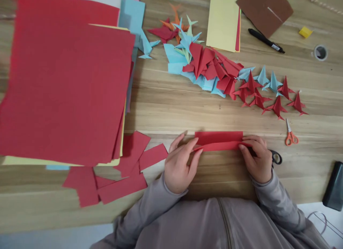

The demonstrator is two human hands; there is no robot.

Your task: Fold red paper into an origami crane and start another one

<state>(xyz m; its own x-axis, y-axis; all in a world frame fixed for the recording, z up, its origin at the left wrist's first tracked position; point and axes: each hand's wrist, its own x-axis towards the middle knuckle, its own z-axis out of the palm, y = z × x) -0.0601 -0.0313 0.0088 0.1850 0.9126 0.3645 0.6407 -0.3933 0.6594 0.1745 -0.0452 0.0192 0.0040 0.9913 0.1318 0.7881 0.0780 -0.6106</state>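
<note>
A strip of red paper lies in front of my body, its near edge turned up along a lengthwise fold. My left hand pinches the left end of the fold between thumb and fingers. At the opposite end, my right hand grips the same sheet, thumb on the near side. Black-handled scissors lie beside my right hand, their blades hidden. To the left of my left hand are several loose red paper pieces.
A big stack of red sheets covers the left side. Beyond my hands are folded paper cranes and part-folded red pieces. Small orange scissors, a black pen, a tape roll and a black case lie right.
</note>
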